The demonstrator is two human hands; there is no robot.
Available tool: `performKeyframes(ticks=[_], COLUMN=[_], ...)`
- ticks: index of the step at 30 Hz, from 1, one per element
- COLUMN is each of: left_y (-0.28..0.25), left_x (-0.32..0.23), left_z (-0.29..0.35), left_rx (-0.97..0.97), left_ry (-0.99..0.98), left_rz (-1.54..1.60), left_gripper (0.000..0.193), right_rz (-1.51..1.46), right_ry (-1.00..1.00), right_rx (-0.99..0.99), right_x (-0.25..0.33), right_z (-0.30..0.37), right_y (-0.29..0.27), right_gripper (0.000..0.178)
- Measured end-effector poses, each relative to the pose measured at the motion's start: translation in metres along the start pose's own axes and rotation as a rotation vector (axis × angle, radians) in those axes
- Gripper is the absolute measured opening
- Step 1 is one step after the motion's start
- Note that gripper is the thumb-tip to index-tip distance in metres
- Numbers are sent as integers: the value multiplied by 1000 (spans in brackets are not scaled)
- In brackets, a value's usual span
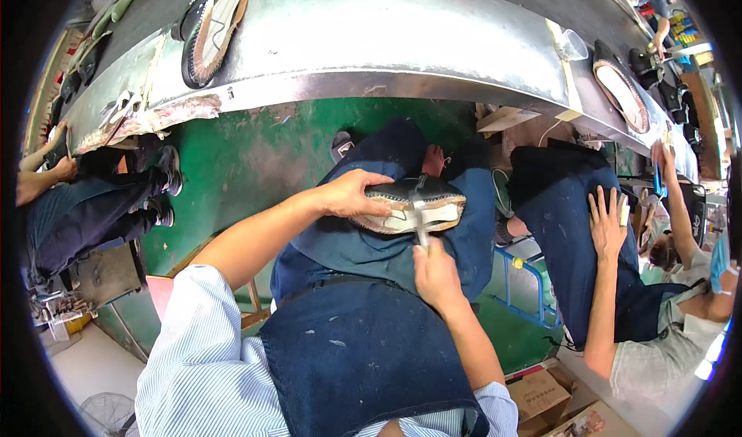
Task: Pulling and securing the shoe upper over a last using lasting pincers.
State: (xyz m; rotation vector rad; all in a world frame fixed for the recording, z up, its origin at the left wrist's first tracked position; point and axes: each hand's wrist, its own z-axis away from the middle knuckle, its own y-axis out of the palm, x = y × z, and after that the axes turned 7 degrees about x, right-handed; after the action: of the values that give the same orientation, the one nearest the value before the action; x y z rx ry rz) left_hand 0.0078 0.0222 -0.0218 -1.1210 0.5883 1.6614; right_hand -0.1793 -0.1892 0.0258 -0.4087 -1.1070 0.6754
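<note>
Working the edge of the black shoe (446,191) seems the step in hand. It rests on the lap (340,245), one end pinched by the left hand's (346,195) fingers; the right hand's (437,273) fingers wrap a hammer-like metal tool (421,219) reaching across it, just beyond them. Another stroke would call for a steady left hold.

This looks like a shoemaking workshop: black shoes (219,29) with ragged tan edging lie along a long metal-topped worktop (355,35), another shoe (396,193) rests across a lap (340,248) above a flecked navy apron (371,344), and co-workers (657,360) are close by; a cardboard box (537,393) and wire-caged fan (108,412) stand off the scuffed green floor (239,155)
</note>
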Motion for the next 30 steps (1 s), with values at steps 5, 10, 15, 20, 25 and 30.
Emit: performKeyframes(ticks=[5, 10, 15, 20, 25, 30], left_y=[-4, 11, 10, 18, 68, 78], left_x=[-17, -83, -147, -160, -93, -41], left_z=[12, 36, 27, -62, -82, -40], left_rx=[81, -109, -266, -196, 153, -113], left_ry=[87, 152, 613, 366, -8, 92], left_rz=[92, -287, -103, -84, -115, -247], left_gripper=[83, 63, 66, 53, 102, 47], right_rz=[-378, -600, -943, -1120, -827, -569], right_ry=[67, 101, 116, 71, 190, 213], right_rx=[-5, -168, -234, -227, -181, 42], right_x=[-16, -41, -67, -71, -59, -52], right_z=[16, 53, 91, 106, 108, 101], right_y=[-14, -21, -18, -11, -14, -34], right_gripper=[30, 30, 36, 47, 32, 28])
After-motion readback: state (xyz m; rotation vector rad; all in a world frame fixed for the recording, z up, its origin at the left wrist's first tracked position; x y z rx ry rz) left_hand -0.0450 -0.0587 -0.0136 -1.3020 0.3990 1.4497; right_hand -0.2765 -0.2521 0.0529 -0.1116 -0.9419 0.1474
